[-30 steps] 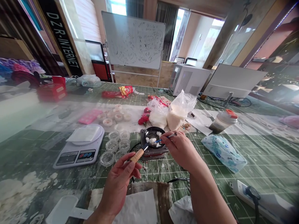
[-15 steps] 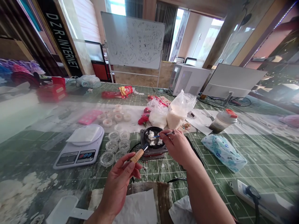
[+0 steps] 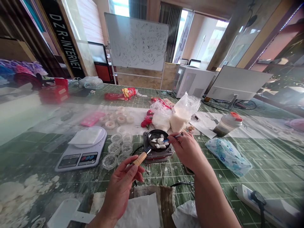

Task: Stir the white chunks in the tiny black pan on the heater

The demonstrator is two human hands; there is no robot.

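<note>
A small black pan (image 3: 158, 139) with a wooden handle (image 3: 139, 158) sits on a little grey heater plate (image 3: 163, 154) in the middle of the green mat. White lumps (image 3: 160, 143) lie in the pan. My left hand (image 3: 121, 186) pinches the end of the wooden handle. My right hand (image 3: 187, 148) is closed on a thin blue-tipped stick (image 3: 174, 137) whose tip reaches into the pan among the lumps.
A digital scale (image 3: 82, 148) stands left, with several small clear cups (image 3: 118, 148) beside it. Two plastic bags of white powder (image 3: 177, 114) sit behind the pan. A shaker bottle (image 3: 226, 123), a wipes pack (image 3: 228, 155) and a power strip (image 3: 261, 202) lie to the right.
The stick's tip has shifted about inside the pan and the white lumps have been pushed into new places. My left hand has stayed on the handle.
</note>
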